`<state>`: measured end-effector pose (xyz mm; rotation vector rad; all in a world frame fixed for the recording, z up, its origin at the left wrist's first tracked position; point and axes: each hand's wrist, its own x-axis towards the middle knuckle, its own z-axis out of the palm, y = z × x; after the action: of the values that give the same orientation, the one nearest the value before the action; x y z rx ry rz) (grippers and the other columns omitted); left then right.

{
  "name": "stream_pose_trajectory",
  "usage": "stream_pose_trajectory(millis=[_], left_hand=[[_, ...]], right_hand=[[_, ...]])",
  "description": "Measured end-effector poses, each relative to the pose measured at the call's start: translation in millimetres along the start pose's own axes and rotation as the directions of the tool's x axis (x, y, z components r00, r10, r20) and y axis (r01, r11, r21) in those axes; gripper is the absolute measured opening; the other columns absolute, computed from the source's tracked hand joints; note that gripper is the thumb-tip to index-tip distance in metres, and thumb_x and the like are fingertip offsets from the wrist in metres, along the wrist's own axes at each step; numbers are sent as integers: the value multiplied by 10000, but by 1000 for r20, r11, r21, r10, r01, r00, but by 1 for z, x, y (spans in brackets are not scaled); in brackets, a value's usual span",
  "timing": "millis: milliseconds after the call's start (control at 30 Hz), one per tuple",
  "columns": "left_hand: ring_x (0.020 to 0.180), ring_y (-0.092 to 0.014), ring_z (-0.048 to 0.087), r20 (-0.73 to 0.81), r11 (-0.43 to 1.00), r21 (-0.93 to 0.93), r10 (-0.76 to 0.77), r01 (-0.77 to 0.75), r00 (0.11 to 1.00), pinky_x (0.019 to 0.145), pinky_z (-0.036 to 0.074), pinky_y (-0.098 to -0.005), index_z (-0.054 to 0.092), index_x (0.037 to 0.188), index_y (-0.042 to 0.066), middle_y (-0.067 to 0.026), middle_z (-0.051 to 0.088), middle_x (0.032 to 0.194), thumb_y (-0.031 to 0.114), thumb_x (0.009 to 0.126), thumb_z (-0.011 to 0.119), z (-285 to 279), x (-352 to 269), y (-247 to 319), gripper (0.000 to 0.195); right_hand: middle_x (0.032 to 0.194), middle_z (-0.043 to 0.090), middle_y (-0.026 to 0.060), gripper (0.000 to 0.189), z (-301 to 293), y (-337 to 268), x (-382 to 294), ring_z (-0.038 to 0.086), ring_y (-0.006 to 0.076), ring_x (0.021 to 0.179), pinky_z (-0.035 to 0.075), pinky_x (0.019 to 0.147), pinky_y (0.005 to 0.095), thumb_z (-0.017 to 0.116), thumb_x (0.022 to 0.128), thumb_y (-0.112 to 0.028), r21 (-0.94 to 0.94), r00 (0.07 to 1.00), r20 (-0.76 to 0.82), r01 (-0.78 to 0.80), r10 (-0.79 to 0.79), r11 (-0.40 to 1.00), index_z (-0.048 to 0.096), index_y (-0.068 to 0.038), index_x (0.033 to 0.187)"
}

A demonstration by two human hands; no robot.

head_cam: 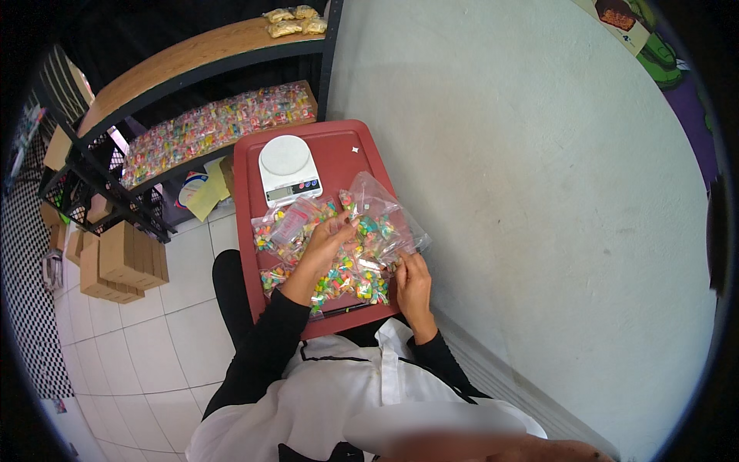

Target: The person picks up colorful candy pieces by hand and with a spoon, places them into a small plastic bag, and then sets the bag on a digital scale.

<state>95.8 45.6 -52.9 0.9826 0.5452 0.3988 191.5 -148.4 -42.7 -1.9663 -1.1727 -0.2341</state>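
A large clear plastic bag [384, 216] with small colourful candies in it lies over the right side of a red tray [317, 330]. My left hand [329, 239] pinches the bag's left part between thumb and fingers; what exactly lies under the fingertips is partly hidden. At the bag's lower right edge, the fingers of my right hand [413, 277] are closed on the plastic. Several small clear bags of candy [329, 286] cover the tray around both hands. Left of the large bag is a bundle of clear bags with pink print [291, 224]. Beyond them stands a white digital kitchen scale [286, 161].
A metal shelf with wooden boards [202, 49] stands at the far left, holding rows of packed candy bags [225, 127] and yellowish packets [294, 22]. Brown cardboard boxes [124, 260] sit on the tiled floor [190, 329]. A pale wall [519, 173] borders the tray's right side.
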Motion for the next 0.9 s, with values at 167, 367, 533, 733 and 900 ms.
stream_pose_trajectory(millis=[167,367,533,733,900], left_hand=[[1097,-220,569,-9,999,-49,-2,1,1000,866,550,-337,461,1366,-43,-104,550,1207,222,939,659,3,-1,2,540],[1117,-231,569,20,995,-100,-4,6,1000,850,554,-332,485,1342,-36,-105,545,1225,201,934,663,4,-1,2,504],[1073,-176,586,-30,996,30,91,-90,995,828,533,-312,580,1187,-46,-153,497,1376,214,904,699,-4,-1,-5,402],[935,-137,603,40,746,574,386,-338,922,822,496,-304,604,1130,-32,-173,573,1309,256,864,748,-2,-2,-5,417],[947,-129,600,56,750,570,371,-335,927,820,482,-300,609,1061,-6,-113,662,1120,193,840,768,12,-29,17,337]], right_hand=[[871,621,191,192,0,-13,-2,606,361,775,484,712,403,533,935,-76,72,982,71,-178,173,981,633,34,1056],[700,592,48,262,5,20,-6,514,134,609,438,598,292,516,996,-183,446,882,128,-459,453,768,669,23,1047],[744,562,-22,265,4,27,0,490,60,672,423,637,216,551,1000,-233,661,806,200,-530,556,531,668,0,1050],[734,544,-8,325,1,32,-3,485,76,677,446,672,235,504,1024,-252,698,805,156,-499,572,513,654,24,1108],[731,573,-1,307,-15,29,-5,501,63,674,418,616,218,480,1035,-233,683,816,47,-447,577,578,667,10,1038]])
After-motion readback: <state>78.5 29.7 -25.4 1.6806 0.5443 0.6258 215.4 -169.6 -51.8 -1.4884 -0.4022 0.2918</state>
